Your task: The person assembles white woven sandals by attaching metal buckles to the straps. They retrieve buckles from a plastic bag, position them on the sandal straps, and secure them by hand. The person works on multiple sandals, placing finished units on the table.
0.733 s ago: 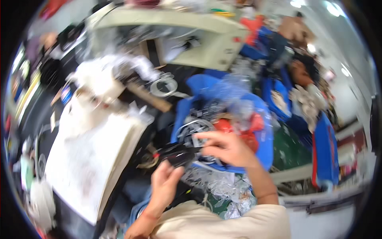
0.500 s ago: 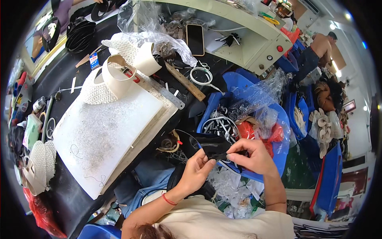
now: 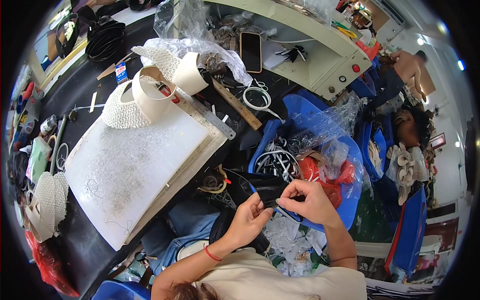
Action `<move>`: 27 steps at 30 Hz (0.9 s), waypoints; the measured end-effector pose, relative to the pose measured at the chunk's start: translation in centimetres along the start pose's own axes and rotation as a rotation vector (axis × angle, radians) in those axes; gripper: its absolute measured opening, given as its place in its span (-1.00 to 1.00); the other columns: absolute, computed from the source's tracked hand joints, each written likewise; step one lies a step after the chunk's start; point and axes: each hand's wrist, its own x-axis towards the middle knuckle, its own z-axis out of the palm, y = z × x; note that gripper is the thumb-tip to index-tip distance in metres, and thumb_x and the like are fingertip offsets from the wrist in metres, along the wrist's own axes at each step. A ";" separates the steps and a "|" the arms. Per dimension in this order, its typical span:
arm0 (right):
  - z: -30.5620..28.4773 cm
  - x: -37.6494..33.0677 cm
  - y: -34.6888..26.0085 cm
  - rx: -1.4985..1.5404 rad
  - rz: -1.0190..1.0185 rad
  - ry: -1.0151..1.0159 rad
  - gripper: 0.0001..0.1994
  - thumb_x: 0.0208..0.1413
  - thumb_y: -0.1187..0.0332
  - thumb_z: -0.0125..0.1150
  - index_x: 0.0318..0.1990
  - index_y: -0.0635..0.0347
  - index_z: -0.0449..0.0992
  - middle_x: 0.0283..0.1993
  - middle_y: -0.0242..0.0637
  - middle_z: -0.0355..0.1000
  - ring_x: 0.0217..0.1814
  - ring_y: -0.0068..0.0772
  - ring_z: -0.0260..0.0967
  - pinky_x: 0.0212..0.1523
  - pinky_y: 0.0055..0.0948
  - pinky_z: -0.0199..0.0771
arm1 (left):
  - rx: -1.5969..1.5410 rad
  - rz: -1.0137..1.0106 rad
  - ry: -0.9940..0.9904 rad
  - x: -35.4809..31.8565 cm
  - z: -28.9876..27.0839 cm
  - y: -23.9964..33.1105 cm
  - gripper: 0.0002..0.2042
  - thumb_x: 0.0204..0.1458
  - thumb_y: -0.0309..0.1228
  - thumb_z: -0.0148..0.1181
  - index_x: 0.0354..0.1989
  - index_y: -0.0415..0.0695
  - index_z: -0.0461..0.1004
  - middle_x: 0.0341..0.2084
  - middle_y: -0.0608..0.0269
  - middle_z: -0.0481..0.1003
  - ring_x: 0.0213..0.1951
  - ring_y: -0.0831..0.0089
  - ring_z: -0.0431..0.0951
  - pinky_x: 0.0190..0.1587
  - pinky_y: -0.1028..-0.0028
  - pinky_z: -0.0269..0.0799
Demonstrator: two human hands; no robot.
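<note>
— Head view, compared with half a second back: what has changed?

— Little. The left hand (image 3: pixel 250 220) and right hand (image 3: pixel 307 200) are still closed on the same black piece (image 3: pixel 267 187), over the person's lap beside the blue bin (image 3: pixel 350 210). The right hand's fingers have curled in tighter over its near end; the left thumb and fingers pinch it from below, where before they sat a touch lower.

— What is that black piece made of?

— Thin, limp and slightly glossy, possibly leather or vinyl; at this size I cannot tell which. It runs in a folded, tapering flap up and to the left from the fingers.

— And around it?

— The bin is hard blue plastic, holding loops of black and white strap (image 3: pixel 280 162), something red, and crinkled clear plastic film (image 3: pixel 325 130). On the dark tabletop (image 3: pixel 90 70) lies a white cutting board (image 3: pixel 135 170), flat and scuffed with fine marks. At its far edge sits a white woven hat (image 3: pixel 122 107), open-textured, with a smooth cream band (image 3: pixel 150 95) curled into a ring on it. A metal ruler (image 3: pixel 212 120) and a wooden stick (image 3: pixel 237 105) lie slantwise just beside the board.
</note>
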 end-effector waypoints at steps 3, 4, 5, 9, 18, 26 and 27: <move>0.4 -0.2 -0.1 -0.077 -0.040 0.035 -0.89 -0.09 0.48 0.32 -0.45 0.29 0.49 -0.52 -0.42 0.45 -0.52 -0.74 0.31 -0.50 -0.67 0.28 | 0.057 -0.012 0.029 -0.2 -0.3 -0.5 -0.69 0.16 -0.52 0.00 0.09 -0.23 0.29 -0.17 0.40 0.43 -0.23 0.76 0.34 -0.23 0.69 0.24; 0.8 -0.3 -0.2 -0.129 -0.070 0.063 -0.87 -0.10 0.46 0.34 -0.45 0.27 0.49 -0.53 -0.41 0.45 -0.54 -0.70 0.30 -0.50 -0.63 0.28 | 0.082 -0.019 0.043 -0.3 -0.4 -0.9 -0.70 0.18 -0.49 0.01 0.08 -0.22 0.30 -0.20 0.42 0.43 -0.26 0.78 0.33 -0.27 0.70 0.23; 1.0 -0.6 -0.3 -0.182 -0.099 0.092 -0.85 -0.12 0.43 0.36 -0.45 0.26 0.49 -0.53 -0.40 0.45 -0.56 -0.67 0.30 -0.49 -0.60 0.28 | 0.103 0.010 0.086 -0.3 -0.3 -1.1 -0.77 0.18 -0.46 0.02 -0.01 -0.22 0.33 -0.32 0.48 0.36 -0.35 0.79 0.25 -0.37 0.70 0.15; 0.3 -1.0 0.1 -0.566 -0.251 0.165 -0.79 -0.21 0.32 0.44 -0.46 0.19 0.52 -0.53 -0.40 0.46 -0.57 -0.51 0.27 -0.34 -0.47 0.21 | 0.123 0.102 0.186 -0.4 0.2 -1.6 -0.81 0.19 -0.43 0.02 -0.08 -0.24 0.38 -0.52 0.55 0.30 -0.51 0.82 0.15 -0.51 0.72 0.04; -0.4 -2.4 0.4 -0.350 -0.267 0.166 -0.87 -0.07 0.36 0.32 -0.34 0.12 0.55 -0.48 -0.42 0.47 -0.48 -0.47 0.33 -0.18 -0.44 0.07 | 0.200 0.066 0.193 -0.4 -0.3 -0.6 -0.74 0.18 -0.43 0.03 0.01 -0.24 0.35 -0.46 0.53 0.37 -0.50 0.82 0.16 -0.47 0.74 0.05; -0.8 -0.7 1.5 -0.154 -0.122 0.107 -0.82 -0.08 0.32 0.34 -0.37 0.21 0.53 -0.41 -0.29 0.52 -0.38 -0.44 0.45 -0.38 -0.47 0.34 | 0.049 0.031 0.209 -0.8 -0.2 -0.2 -0.71 0.14 -0.34 0.11 -0.03 -0.22 0.38 -0.57 0.58 0.30 -0.55 0.81 0.12 -0.53 0.71 -0.04; -0.9 -0.7 1.4 -0.158 -0.111 0.096 -0.82 -0.07 0.32 0.33 -0.36 0.20 0.54 -0.41 -0.29 0.52 -0.37 -0.44 0.46 -0.34 -0.47 0.35 | 0.028 0.028 0.213 -0.8 -0.2 -0.1 -0.70 0.13 -0.33 0.12 -0.03 -0.22 0.38 -0.57 0.58 0.30 -0.55 0.81 0.12 -0.53 0.71 -0.04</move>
